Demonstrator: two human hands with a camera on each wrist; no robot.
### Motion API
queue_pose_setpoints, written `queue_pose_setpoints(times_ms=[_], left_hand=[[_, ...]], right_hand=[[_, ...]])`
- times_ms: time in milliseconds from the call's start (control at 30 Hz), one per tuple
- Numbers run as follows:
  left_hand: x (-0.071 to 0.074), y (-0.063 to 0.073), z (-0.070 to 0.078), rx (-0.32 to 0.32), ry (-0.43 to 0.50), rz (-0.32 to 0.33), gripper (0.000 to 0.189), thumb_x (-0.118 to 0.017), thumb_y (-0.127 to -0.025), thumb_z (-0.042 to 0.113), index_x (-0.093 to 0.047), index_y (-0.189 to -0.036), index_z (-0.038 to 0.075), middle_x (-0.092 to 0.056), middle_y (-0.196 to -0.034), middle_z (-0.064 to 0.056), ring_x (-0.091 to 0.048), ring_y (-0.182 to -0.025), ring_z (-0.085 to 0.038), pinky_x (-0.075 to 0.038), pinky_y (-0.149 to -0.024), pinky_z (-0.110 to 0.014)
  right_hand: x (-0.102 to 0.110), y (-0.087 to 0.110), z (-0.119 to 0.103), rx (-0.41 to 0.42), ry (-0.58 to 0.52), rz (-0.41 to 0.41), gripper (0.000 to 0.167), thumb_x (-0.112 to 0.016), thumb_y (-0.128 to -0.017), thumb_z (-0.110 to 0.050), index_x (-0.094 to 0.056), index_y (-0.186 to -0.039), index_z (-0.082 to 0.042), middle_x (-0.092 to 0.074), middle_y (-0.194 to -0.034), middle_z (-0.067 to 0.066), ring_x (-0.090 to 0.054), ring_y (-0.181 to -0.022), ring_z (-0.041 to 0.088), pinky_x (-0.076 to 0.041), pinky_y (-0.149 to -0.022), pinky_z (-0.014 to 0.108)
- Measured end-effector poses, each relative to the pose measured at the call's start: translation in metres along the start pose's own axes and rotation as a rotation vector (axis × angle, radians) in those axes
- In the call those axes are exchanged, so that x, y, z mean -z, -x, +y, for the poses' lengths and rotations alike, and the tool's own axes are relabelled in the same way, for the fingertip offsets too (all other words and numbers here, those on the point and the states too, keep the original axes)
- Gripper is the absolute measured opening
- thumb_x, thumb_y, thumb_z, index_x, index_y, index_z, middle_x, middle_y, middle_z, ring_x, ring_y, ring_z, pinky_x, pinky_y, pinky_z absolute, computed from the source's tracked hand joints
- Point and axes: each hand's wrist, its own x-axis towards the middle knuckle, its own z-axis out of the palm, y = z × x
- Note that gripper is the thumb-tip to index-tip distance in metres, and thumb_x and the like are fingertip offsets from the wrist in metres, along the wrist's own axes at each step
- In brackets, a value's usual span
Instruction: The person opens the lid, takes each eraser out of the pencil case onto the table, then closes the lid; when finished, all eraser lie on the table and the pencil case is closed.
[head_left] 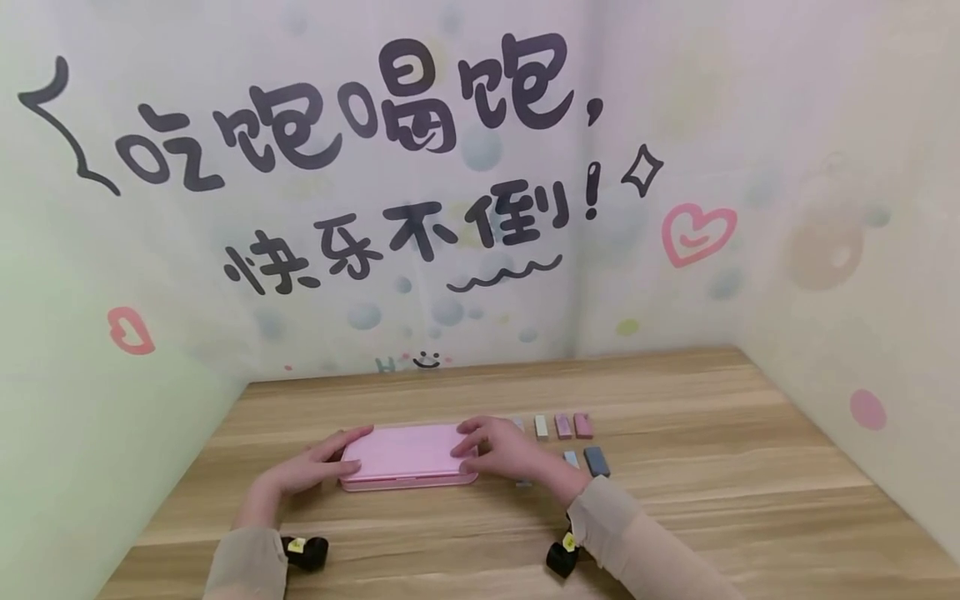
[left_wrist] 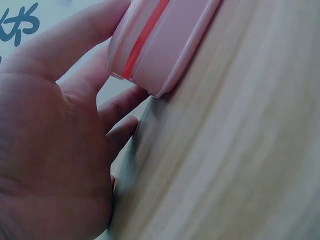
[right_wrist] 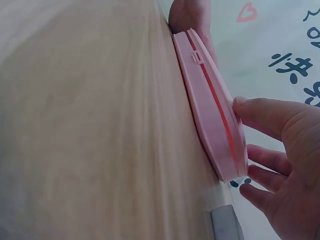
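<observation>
A closed-looking pink pencil case point(head_left: 408, 452) lies flat on the wooden table, its long side facing me. My left hand point(head_left: 303, 472) holds its left end, thumb at the near corner and fingers reaching to the far one. At the other end, my right hand point(head_left: 510, 450) grips the lid's edge with thumb and fingertips. A red strip point(right_wrist: 218, 105) shows along the seam between lid and base in the right wrist view, and a small latch point(right_wrist: 197, 57) sits on the front side.
Right of the case, partly behind my right hand, are several small blocks: a white block point(head_left: 541, 427), a purple block point(head_left: 563, 427), a dark pink block point(head_left: 583, 426) and a grey-blue block point(head_left: 596, 461). A wall hanging point(head_left: 510, 325) with writing rises behind the table point(head_left: 420, 550).
</observation>
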Motion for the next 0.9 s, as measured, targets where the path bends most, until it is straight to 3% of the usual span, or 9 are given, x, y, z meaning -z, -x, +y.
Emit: queue_pose_setpoints(times_ms=[200,533,700,900], left_hand=[[-0.001,0.0002,0.0,0.031,0.046,0.01,0.066,-0.064,-0.093,0.033,-0.036,-0.151,0.022,-0.009,-0.159,-0.021,0.009,-0.143,-0.046,0.008,-0.102,-0.072],[-0.002,0.0006,0.0036,0.045,0.04,0.019,0.068,-0.067,-0.09,0.035,-0.038,-0.15,0.023,-0.009,-0.159,-0.023,0.007,-0.142,-0.047,0.001,-0.104,-0.072],[-0.0019,0.0029,0.0061,0.049,0.056,0.011,0.069,-0.068,-0.09,0.033,-0.037,-0.151,0.022,-0.006,-0.158,-0.026,0.002,-0.142,-0.049,-0.004,-0.105,-0.071],[-0.0026,0.0015,0.0081,0.038,0.052,0.021,0.069,-0.069,-0.089,0.033,-0.038,-0.15,0.023,-0.014,-0.158,-0.024,-0.007,-0.141,-0.049,-0.01,-0.107,-0.068]], right_hand=[[-0.0014,-0.0005,-0.0026,0.003,0.024,0.026,0.012,-0.072,-0.089,-0.02,-0.078,-0.099,-0.019,-0.058,-0.132,0.005,-0.052,-0.122,0.024,-0.044,-0.099,0.038],[-0.005,-0.0007,-0.0022,0.001,0.08,0.028,0.013,-0.073,-0.088,-0.019,-0.078,-0.099,-0.016,-0.059,-0.132,0.007,-0.052,-0.123,0.026,-0.042,-0.102,0.041],[-0.0056,-0.0015,-0.0049,0.015,0.128,0.014,0.014,-0.072,-0.088,-0.02,-0.077,-0.101,-0.016,-0.059,-0.133,0.007,-0.05,-0.126,0.026,-0.039,-0.105,0.041],[-0.0049,-0.0008,-0.0058,0.008,0.174,0.011,0.015,-0.073,-0.088,-0.022,-0.077,-0.101,-0.018,-0.058,-0.134,0.005,-0.05,-0.127,0.025,-0.038,-0.105,0.04]])
